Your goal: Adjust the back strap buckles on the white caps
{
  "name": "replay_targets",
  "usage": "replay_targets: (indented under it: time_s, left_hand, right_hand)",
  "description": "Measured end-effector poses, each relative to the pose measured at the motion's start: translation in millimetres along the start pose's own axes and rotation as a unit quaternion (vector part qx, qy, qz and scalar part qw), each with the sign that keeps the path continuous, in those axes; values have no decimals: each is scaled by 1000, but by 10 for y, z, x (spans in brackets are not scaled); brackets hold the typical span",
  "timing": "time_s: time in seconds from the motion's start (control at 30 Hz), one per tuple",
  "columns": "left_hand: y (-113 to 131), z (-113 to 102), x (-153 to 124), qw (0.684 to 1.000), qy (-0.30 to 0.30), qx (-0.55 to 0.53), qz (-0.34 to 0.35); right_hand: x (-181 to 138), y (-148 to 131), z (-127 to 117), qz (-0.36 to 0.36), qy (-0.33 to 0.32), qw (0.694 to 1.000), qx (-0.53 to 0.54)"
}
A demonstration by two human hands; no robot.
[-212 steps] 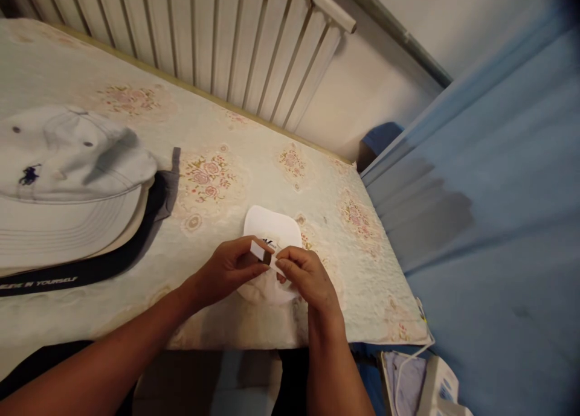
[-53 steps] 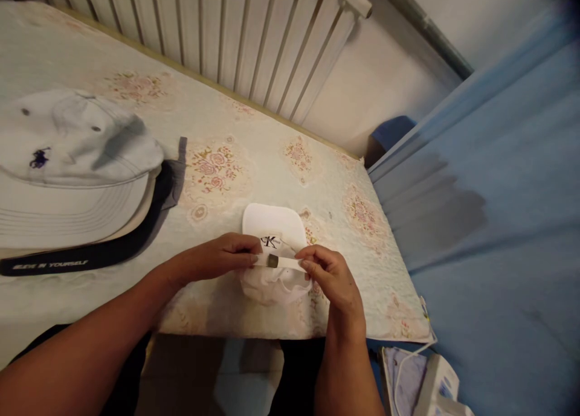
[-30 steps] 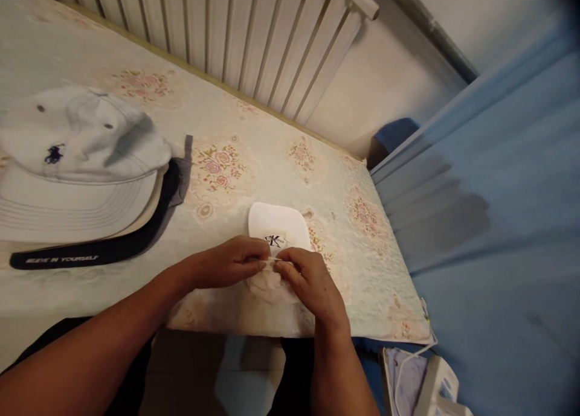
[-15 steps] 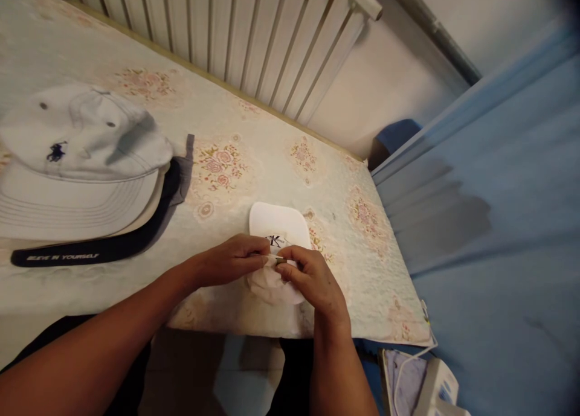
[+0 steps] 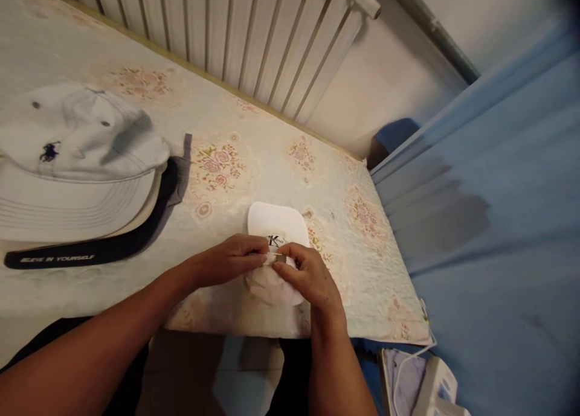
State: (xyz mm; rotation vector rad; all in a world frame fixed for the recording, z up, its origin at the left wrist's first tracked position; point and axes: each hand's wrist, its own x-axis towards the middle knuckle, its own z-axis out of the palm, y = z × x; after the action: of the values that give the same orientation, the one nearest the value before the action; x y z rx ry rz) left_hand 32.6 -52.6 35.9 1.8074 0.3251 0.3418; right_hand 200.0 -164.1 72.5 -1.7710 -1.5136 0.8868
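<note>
A white cap [image 5: 278,220] with dark lettering lies on the floral bed cover, brim pointing away from me. Above its crown, my left hand [image 5: 235,259] pinches one end of the cap's thin white strap. My right hand [image 5: 308,272] has thumb and forefinger closed on the other side, at a small greyish buckle [image 5: 281,258] on the strap. Both hands hover close together over the cap, and the fingers partly cover the strap.
To the left lie stacked caps: a pale cap [image 5: 86,138] with a dark horse emblem over a black-brimmed one [image 5: 58,258]. A slatted headboard [image 5: 217,29] borders the far edge, a blue curtain [image 5: 498,223] the right. A white device [image 5: 437,386] stands at lower right.
The buckle between my right fingers has turned and shows a broader grey face. Both hands keep their pinch on the strap; the view has shifted slightly.
</note>
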Motion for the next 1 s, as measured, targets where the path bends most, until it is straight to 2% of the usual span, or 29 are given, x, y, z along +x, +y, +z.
replay_targets:
  time_s: [0.7,0.83,0.93,1.0]
  left_hand:
    - [11,8,-7,1000,11,9,-5]
    - [-27,20,-10,998,28,-51,-8]
    - [-48,18,-1,995,8,-96,-14]
    - [-51,8,5,998,-10,-68,-9]
  right_hand:
    - [30,86,66,45,5,996,78]
    - [28,115,52,47,11,995,86]
    - [26,109,44,49,11,995,82]
    - [21,87,37,49,12,996,71]
